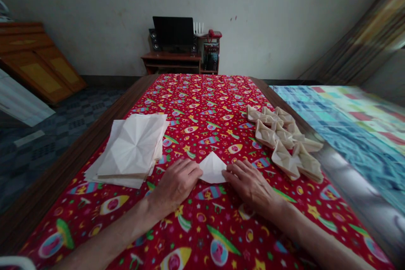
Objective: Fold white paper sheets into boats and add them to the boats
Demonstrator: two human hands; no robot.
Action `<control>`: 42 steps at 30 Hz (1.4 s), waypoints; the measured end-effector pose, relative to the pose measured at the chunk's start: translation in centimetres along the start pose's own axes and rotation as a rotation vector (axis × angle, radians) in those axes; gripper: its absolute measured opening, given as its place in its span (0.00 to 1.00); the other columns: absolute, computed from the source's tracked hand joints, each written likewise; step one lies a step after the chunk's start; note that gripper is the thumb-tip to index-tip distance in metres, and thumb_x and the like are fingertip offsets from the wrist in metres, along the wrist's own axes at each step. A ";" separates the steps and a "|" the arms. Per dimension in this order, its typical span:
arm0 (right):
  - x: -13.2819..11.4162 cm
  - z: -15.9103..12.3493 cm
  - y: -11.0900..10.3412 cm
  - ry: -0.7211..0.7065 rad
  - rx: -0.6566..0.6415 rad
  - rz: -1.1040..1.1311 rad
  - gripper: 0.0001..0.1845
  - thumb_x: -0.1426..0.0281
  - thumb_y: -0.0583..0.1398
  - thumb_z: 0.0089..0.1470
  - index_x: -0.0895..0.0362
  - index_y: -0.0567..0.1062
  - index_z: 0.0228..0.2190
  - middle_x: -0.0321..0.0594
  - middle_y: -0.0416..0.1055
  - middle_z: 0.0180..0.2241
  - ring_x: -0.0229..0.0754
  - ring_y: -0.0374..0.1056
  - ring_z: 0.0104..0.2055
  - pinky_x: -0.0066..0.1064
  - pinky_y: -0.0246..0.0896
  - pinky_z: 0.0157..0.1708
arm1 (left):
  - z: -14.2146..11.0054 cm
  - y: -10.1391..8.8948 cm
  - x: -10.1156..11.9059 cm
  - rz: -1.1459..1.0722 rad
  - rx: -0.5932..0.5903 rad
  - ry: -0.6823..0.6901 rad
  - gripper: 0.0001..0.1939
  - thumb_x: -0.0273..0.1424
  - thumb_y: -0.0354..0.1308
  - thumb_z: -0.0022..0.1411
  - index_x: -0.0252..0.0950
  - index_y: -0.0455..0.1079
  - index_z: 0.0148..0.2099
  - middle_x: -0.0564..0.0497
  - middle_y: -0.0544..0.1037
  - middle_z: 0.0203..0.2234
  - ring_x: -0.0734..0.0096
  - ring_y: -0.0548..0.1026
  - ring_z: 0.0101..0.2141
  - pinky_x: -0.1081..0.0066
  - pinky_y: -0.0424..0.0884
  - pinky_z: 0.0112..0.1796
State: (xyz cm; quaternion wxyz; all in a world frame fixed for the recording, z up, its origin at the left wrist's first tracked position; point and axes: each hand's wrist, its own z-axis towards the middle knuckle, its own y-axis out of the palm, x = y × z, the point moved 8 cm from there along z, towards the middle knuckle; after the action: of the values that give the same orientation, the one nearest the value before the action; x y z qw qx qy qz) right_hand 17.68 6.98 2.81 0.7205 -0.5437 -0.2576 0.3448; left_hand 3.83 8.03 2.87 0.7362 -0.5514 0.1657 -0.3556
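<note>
A small folded sheet of white paper (212, 168) lies on the red patterned cloth in front of me, its pointed top facing away. My left hand (182, 179) grips its left corner, fingers curled and pressed together. At the opposite corner, my right hand (248, 183) pinches the paper in the same way. To the left rests a stack of creased square paper sheets (134, 147), fold lines radiating from the top one's middle. Several folded paper pieces (283, 135) stand in rows on the right.
The red cloth (202, 228) covers a table with dark wooden edges (104, 122). Beyond its far end, a monitor (174, 33) and a red telephone (215, 33) sit on a small desk. A bed with a checked cover (348, 126) adjoins the right side; a wooden cabinet (38, 63) stands left.
</note>
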 end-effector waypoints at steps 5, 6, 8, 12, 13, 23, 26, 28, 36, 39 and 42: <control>1.1 -0.4 -0.2 0.099 0.052 0.218 0.11 0.72 0.51 0.62 0.56 0.73 0.36 0.43 0.70 0.37 0.41 0.65 0.36 0.33 0.61 0.37 | -0.3 -0.2 -1.2 -0.162 0.105 -0.074 0.05 0.26 0.54 0.63 0.36 0.69 0.35 0.51 0.74 0.32 0.67 0.70 0.36 0.68 0.67 0.39; 1.5 -0.3 -0.2 0.136 0.077 0.289 0.12 0.71 0.50 0.62 0.56 0.73 0.34 0.42 0.71 0.36 0.39 0.65 0.35 0.31 0.62 0.36 | -0.3 -0.1 -1.5 -0.200 0.118 -0.097 0.05 0.27 0.55 0.63 0.36 0.70 0.34 0.52 0.74 0.31 0.68 0.71 0.36 0.69 0.68 0.38; 2.5 -0.2 0.0 0.215 0.118 0.416 0.14 0.69 0.50 0.63 0.56 0.73 0.31 0.41 0.71 0.33 0.37 0.66 0.33 0.28 0.61 0.33 | -0.2 0.1 -2.3 -0.273 0.113 -0.160 0.06 0.28 0.55 0.63 0.36 0.70 0.32 0.52 0.73 0.30 0.70 0.71 0.34 0.70 0.68 0.37; 3.6 -0.1 0.3 0.340 0.133 0.459 0.17 0.66 0.51 0.63 0.56 0.71 0.25 0.38 0.68 0.26 0.36 0.64 0.28 0.27 0.58 0.27 | -0.1 0.5 -3.6 -0.347 0.089 -0.281 0.09 0.30 0.55 0.63 0.35 0.69 0.29 0.52 0.72 0.29 0.71 0.71 0.33 0.71 0.67 0.35; 3.7 -0.2 0.3 0.363 0.133 0.435 0.17 0.66 0.51 0.62 0.56 0.71 0.24 0.37 0.67 0.25 0.37 0.64 0.27 0.28 0.57 0.27 | -0.1 0.6 -3.8 -0.346 0.091 -0.297 0.09 0.30 0.56 0.63 0.35 0.68 0.29 0.52 0.72 0.28 0.71 0.71 0.32 0.72 0.67 0.35; 4.8 -0.5 0.8 0.446 0.096 0.228 0.15 0.63 0.53 0.60 0.54 0.69 0.24 0.38 0.67 0.24 0.38 0.63 0.25 0.28 0.54 0.24 | 0.2 0.9 -4.3 -0.184 0.083 -0.328 0.13 0.32 0.54 0.63 0.35 0.63 0.27 0.52 0.67 0.29 0.69 0.68 0.33 0.69 0.65 0.35; 4.8 -0.5 0.8 0.449 0.087 0.208 0.14 0.63 0.55 0.59 0.55 0.68 0.24 0.38 0.67 0.24 0.37 0.63 0.25 0.28 0.52 0.25 | 0.3 1.1 -4.3 -0.115 0.063 -0.338 0.12 0.32 0.54 0.63 0.35 0.62 0.27 0.52 0.66 0.29 0.69 0.68 0.33 0.69 0.66 0.35; 4.7 -0.6 0.9 0.445 0.076 0.206 0.14 0.64 0.55 0.58 0.56 0.68 0.24 0.37 0.67 0.24 0.36 0.62 0.25 0.28 0.51 0.25 | 0.4 1.2 -4.4 -0.094 0.054 -0.349 0.12 0.31 0.55 0.62 0.36 0.61 0.26 0.52 0.66 0.28 0.69 0.69 0.32 0.69 0.66 0.35; 5.0 -1.2 1.2 0.416 0.129 0.192 0.13 0.61 0.54 0.58 0.54 0.69 0.26 0.39 0.68 0.26 0.39 0.64 0.27 0.28 0.54 0.25 | 1.2 0.2 -1.8 0.009 0.076 -0.138 0.17 0.26 0.52 0.64 0.40 0.62 0.55 0.48 0.68 0.51 0.62 0.66 0.51 0.61 0.65 0.50; 5.1 -1.2 1.3 0.411 0.144 0.183 0.10 0.62 0.55 0.57 0.54 0.69 0.28 0.39 0.68 0.27 0.40 0.65 0.29 0.28 0.57 0.27 | 1.4 1.0 0.9 0.021 -0.064 0.107 0.18 0.23 0.47 0.66 0.40 0.62 0.56 0.53 0.66 0.57 0.64 0.59 0.58 0.60 0.57 0.57; 4.8 -1.1 0.9 0.417 0.165 0.191 0.08 0.64 0.55 0.57 0.55 0.69 0.34 0.41 0.69 0.31 0.41 0.66 0.32 0.30 0.61 0.31 | 1.2 1.8 2.0 -0.007 -0.165 0.128 0.24 0.19 0.45 0.63 0.32 0.57 0.61 0.47 0.63 0.59 0.65 0.52 0.62 0.61 0.51 0.61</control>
State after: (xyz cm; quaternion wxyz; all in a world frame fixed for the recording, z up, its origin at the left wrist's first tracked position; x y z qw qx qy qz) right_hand 21.28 10.18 1.62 0.7642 -0.5643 -0.0219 0.3116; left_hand 6.58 7.65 1.92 0.6750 -0.5869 0.2392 -0.3777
